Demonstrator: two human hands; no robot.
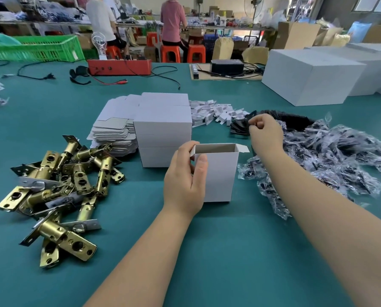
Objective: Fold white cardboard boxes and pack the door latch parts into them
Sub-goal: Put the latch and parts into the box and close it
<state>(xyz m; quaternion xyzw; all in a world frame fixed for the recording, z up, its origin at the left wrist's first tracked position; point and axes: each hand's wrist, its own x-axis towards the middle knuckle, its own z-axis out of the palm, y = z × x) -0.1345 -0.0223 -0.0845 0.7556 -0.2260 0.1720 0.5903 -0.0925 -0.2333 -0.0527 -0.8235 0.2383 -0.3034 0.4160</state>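
The left hand point(185, 180) grips the open white box point(218, 173) upright on the green table point(229, 240), latches point(59, 191) left of it, while the right hand point(265, 132), behind-right of the box, pinches a black plate point(240, 127); best keep the box steady, mouth clear.

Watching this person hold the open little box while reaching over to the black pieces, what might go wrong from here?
The open box stands upright, steadied only by the left hand; a nudge might tip it. The right hand is pinching one piece from a row of overlapping black plates, so it may lift two. The forearm passes over the plastic bags and might drag some along.
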